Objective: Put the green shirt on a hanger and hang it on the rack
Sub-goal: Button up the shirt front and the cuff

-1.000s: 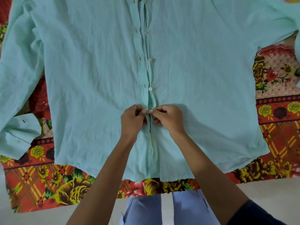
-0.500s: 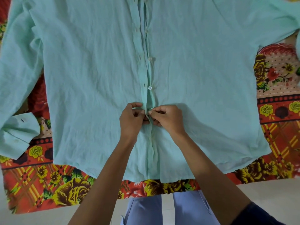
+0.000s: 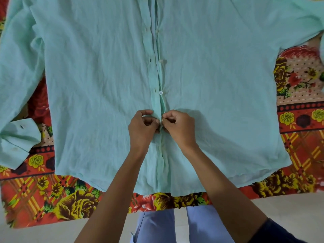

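head view: both hands work a button at the lower placket of the green shirt, which lies flat, front up, on a floral blanket.
the left hand pinches the buttonhole edge and the right hand pinches the other edge, fingertips meeting at the seam; whether the button is going in or coming out i cannot tell. next the placket toward 12 o'clock, where a white button shows free, likely needs handling. no hanger or rack is in sight. a cuff lies at 9 o'clock and blue trouser legs at 6 o'clock.
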